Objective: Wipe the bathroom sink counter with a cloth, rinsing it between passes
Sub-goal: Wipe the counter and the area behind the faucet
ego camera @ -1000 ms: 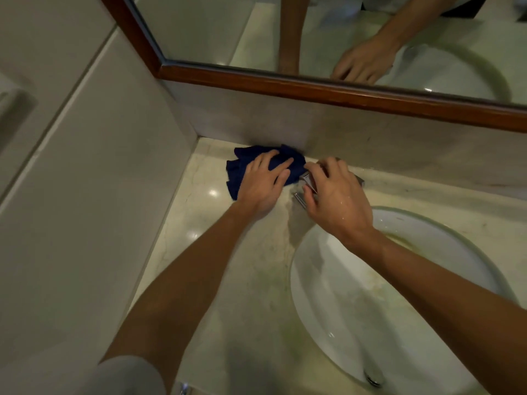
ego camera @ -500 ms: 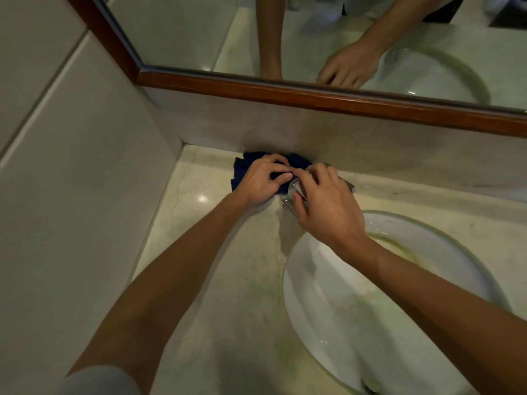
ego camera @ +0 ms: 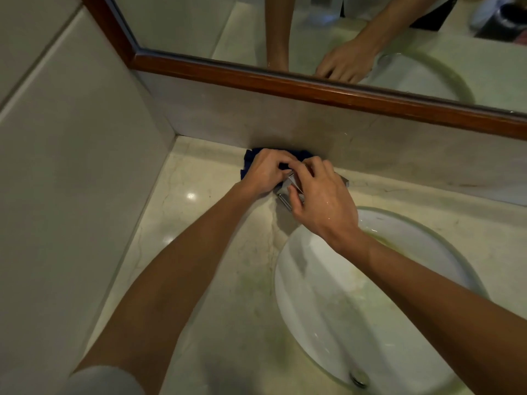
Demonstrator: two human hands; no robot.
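A dark blue cloth lies bunched on the pale marble counter, tight against the backsplash. My left hand covers most of it, fingers curled into the fabric. Just to its right, my right hand grips the chrome tap behind the basin, fingers wrapped over its top. Both hands nearly touch each other. The white round sink lies below my right forearm, with its drain near the bottom edge.
A grey tiled wall closes the counter on the left. A stone backsplash and a wood-framed mirror stand behind, reflecting both hands. Greenish stains mark the counter and the basin's rim.
My left hand went from lying flat on the spread cloth to curling and bunching it toward the tap. The right hand stayed on the tap. The view shifted slightly.
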